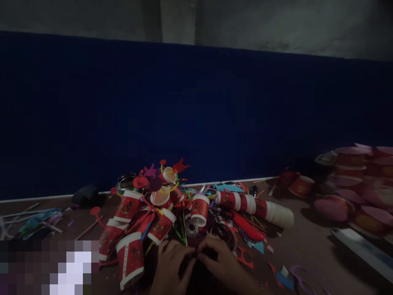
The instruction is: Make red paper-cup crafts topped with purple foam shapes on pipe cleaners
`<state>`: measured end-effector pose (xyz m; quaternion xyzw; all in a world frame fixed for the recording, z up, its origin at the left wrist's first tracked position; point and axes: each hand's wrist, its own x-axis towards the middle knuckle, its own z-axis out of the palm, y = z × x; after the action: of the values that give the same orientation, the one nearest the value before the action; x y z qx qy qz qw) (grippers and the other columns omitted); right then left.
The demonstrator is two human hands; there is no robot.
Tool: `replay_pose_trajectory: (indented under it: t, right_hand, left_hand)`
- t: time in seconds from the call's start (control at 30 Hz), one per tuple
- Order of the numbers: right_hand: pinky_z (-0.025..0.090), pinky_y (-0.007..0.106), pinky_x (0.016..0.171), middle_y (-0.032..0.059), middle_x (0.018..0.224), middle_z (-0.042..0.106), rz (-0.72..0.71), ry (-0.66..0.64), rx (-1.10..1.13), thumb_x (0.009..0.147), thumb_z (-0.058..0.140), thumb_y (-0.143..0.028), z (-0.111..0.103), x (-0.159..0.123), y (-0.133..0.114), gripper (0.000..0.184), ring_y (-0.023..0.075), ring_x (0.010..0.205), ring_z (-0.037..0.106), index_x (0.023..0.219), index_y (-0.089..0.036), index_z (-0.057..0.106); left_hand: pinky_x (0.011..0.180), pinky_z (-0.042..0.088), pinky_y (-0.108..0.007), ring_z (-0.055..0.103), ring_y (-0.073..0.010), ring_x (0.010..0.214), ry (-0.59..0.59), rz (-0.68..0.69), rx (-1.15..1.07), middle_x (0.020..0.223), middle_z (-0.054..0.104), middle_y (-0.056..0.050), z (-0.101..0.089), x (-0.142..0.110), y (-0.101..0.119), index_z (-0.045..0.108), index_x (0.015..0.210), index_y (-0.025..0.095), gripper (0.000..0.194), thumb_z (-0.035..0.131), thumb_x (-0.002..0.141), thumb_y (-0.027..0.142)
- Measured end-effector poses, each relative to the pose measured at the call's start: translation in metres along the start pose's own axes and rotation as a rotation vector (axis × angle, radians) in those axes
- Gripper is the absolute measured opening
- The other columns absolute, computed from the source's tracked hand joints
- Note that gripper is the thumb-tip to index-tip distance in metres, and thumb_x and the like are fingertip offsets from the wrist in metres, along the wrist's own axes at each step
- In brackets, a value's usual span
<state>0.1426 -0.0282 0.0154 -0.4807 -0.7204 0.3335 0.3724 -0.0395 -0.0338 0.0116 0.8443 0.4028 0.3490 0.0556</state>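
At the near edge of the table, my left hand and my right hand meet with thumbs and fingers pinched together. A small dark piece seems to be between the fingertips, too dim to name. Just beyond my left hand lies a heap of red-and-white paper cups, some fitted with coloured stems and cut-out shapes. Another red paper cup stands upside down or tilted past my fingertips, near a roll of tape. Beyond my right hand, a long nested stack of paper cups lies on its side.
Red sheet scraps with round holes and a purple cut-out lie to the right. A blurred pile of pink and red items and a white strip are farther right. Blue and white sticks lie left. A blue wall panel backs the table.
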Motion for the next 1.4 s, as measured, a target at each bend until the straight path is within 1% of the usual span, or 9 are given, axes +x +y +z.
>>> replay_pose_trajectory:
  t: [0.2,0.33,0.5,0.57,0.67,0.87,1.03,1.27,1.4]
  right_hand:
    - [0.043,0.031,0.078,0.0039,0.08,0.067,-0.061,0.027,-0.026,0.08,0.055,-0.017,0.0,0.0,-0.001,0.015,0.0189,0.082,0.059,0.081,-0.021,0.069]
    - [0.045,0.032,0.076,0.0056,0.086,0.067,0.013,0.202,-0.061,0.083,0.05,-0.023,-0.009,0.006,0.011,0.018,0.0203,0.083,0.059,0.088,-0.021,0.067]
    - [0.047,0.033,0.076,0.0091,0.093,0.068,0.192,0.342,-0.19,0.08,0.046,-0.027,-0.049,0.029,0.028,0.025,0.0229,0.084,0.062,0.094,-0.017,0.065]
    - [0.046,0.032,0.074,0.0074,0.088,0.069,0.22,0.254,-0.341,0.079,0.044,-0.022,-0.069,0.039,0.031,0.026,0.0221,0.08,0.063,0.092,-0.017,0.066]
    - [0.044,0.032,0.074,0.0069,0.083,0.07,0.23,0.242,-0.392,0.076,0.046,-0.019,-0.087,0.052,0.029,0.024,0.023,0.079,0.063,0.085,-0.018,0.068]
    - [0.042,0.028,0.062,0.0036,0.071,0.066,0.227,0.234,-0.349,0.082,0.046,-0.045,-0.065,0.078,0.021,0.046,0.0207,0.067,0.061,0.119,-0.019,0.054]
    - [0.04,0.027,0.062,0.0029,0.069,0.063,0.215,0.188,-0.255,0.081,0.051,-0.04,-0.046,0.095,0.019,0.027,0.0177,0.064,0.057,0.093,-0.017,0.062]
    - [0.039,0.021,0.052,-0.0029,0.06,0.054,0.186,0.041,-0.035,0.081,0.049,-0.039,-0.038,0.109,0.015,0.025,0.0115,0.057,0.05,0.068,-0.017,0.053]
    - [0.033,0.02,0.045,-0.0052,0.052,0.048,0.207,-0.06,0.017,0.075,0.057,-0.036,-0.026,0.114,0.015,0.024,0.0089,0.047,0.043,0.062,-0.016,0.054]
  left_hand:
    - [0.074,0.041,-0.034,0.061,-0.0167,0.071,-0.017,-0.065,-0.025,0.072,0.066,0.0,0.008,-0.002,-0.004,0.059,0.08,0.02,0.007,0.054,0.079,0.015]
    - [0.076,0.043,-0.034,0.063,-0.0177,0.076,-0.02,-0.111,-0.054,0.079,0.069,-0.002,0.01,-0.004,-0.007,0.061,0.093,0.021,0.017,0.054,0.079,0.015]
    - [0.075,0.045,-0.032,0.063,-0.0188,0.079,-0.082,-0.168,-0.135,0.084,0.07,-0.002,0.012,-0.004,-0.01,0.064,0.096,0.024,0.021,0.054,0.079,0.017]
    - [0.077,0.045,-0.032,0.063,-0.0193,0.082,-0.115,-0.255,-0.183,0.085,0.07,-0.003,0.012,-0.002,-0.007,0.065,0.09,0.023,0.018,0.053,0.079,0.017]
    - [0.076,0.045,-0.03,0.062,-0.0188,0.08,-0.175,-0.384,-0.264,0.082,0.068,-0.003,0.01,0.004,0.001,0.063,0.082,0.02,0.015,0.049,0.078,0.016]
    - [0.074,0.043,-0.03,0.059,-0.0191,0.079,-0.314,-0.45,-0.279,0.078,0.066,-0.004,0.009,0.022,0.015,0.062,0.075,0.018,0.013,0.049,0.074,0.017]
    - [0.076,0.042,-0.03,0.058,-0.0186,0.082,-0.289,-0.549,-0.206,0.082,0.065,-0.002,0.015,0.027,0.006,0.062,0.095,0.02,0.026,0.048,0.074,0.015]
    - [0.082,0.041,-0.037,0.055,-0.0224,0.091,-0.225,-0.265,0.166,0.093,0.065,-0.005,0.019,0.009,0.004,0.064,0.087,0.022,0.025,0.048,0.074,0.008]
    - [0.073,0.046,-0.035,0.06,-0.0206,0.076,-0.245,-0.078,0.247,0.077,0.067,-0.001,0.033,-0.005,0.006,0.063,0.084,0.024,0.016,0.055,0.073,0.016]
